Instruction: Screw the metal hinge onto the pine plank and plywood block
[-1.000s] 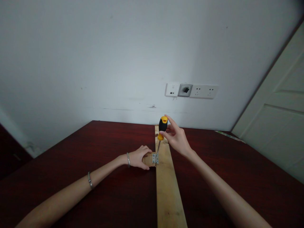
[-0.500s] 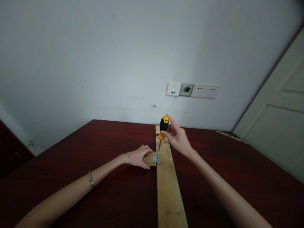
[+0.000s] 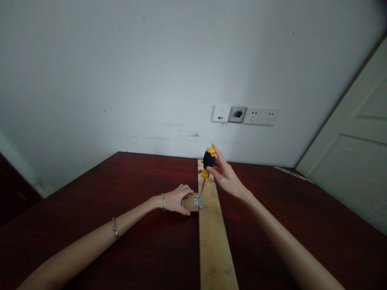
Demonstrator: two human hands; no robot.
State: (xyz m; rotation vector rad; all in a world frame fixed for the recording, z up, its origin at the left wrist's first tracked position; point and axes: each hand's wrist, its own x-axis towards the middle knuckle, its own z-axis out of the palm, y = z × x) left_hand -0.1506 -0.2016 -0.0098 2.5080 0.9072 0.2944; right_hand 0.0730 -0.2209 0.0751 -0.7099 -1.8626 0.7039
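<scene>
Head view — screwdriver on hinge at plank's left edge — wall well beyond.

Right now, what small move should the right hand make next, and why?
Probably twist the screwdriver, pinched in the right hand, in place: its tip sits at the hinge, and the left hand presses the small block against the plank.

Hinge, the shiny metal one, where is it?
In the head view, the hinge sits near the middle, bridging the small wood block under the left hand and the long plank, at the screwdriver tip.
</scene>
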